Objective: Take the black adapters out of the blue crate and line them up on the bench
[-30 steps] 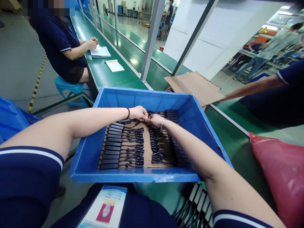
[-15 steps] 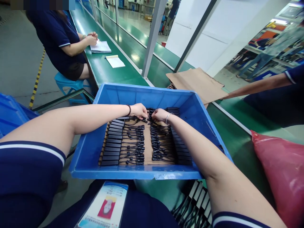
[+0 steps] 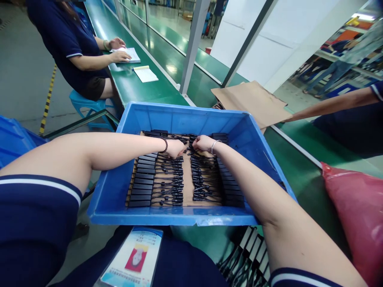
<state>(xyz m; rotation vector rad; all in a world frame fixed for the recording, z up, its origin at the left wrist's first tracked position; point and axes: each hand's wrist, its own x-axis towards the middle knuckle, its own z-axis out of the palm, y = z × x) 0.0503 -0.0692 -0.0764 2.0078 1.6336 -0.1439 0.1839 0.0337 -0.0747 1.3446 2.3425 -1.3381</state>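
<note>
A blue plastic bin (image 3: pixel 143 218) holds two facing rows of black power adapters (image 3: pixel 142 186), their cable ends pointing towards the middle over brown cardboard (image 3: pixel 187 179). My left hand (image 3: pixel 176 148), with a beaded bracelet, is closed over the cable ends at the far part of the left row; its fingertips are hidden. Just to its right, my right hand (image 3: pixel 204 143), wearing a silver bangle, pinches at a black cable end (image 3: pixel 192 146) in the right row. My right forearm covers part of the right row's adapters.
More adapters (image 3: pixel 251 249) lie on the green bench below the bin. A red plastic bag (image 3: pixel 353 215) stands at right. A co-worker's hand touches cardboard sheets (image 3: pixel 251 101) beyond the bin. Another person sits at left by papers (image 3: pixel 146 74). A metal post (image 3: pixel 193 52) rises behind.
My left hand has shifted slightly towards me, its fingers now curled down, uncovering adapters at the far left. My right hand stays nearly in place. The seated person's hands have spread over the papers.
</note>
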